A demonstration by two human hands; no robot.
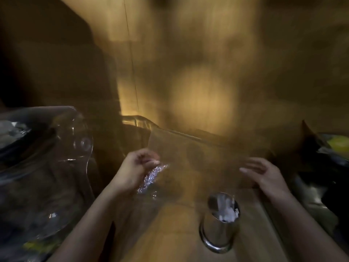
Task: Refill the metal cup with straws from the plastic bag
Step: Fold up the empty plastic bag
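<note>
The frame is dim and motion-blurred. A shiny metal cup (220, 224) stands on the wooden counter near the front, with white straws showing inside its mouth. My left hand (135, 171) is curled around a crinkly clear plastic bag (151, 178) that glints below the fingers, left of and beyond the cup. My right hand (264, 173) hovers above and right of the cup, fingers spread and pointing left, holding nothing I can make out. The bag's contents are too blurred to tell.
A large clear glass dome or jar (56, 148) fills the left side. Dark containers, one with something yellow (338, 144), sit at the right edge. A wooden wall (188, 72) rises behind the counter (170, 233).
</note>
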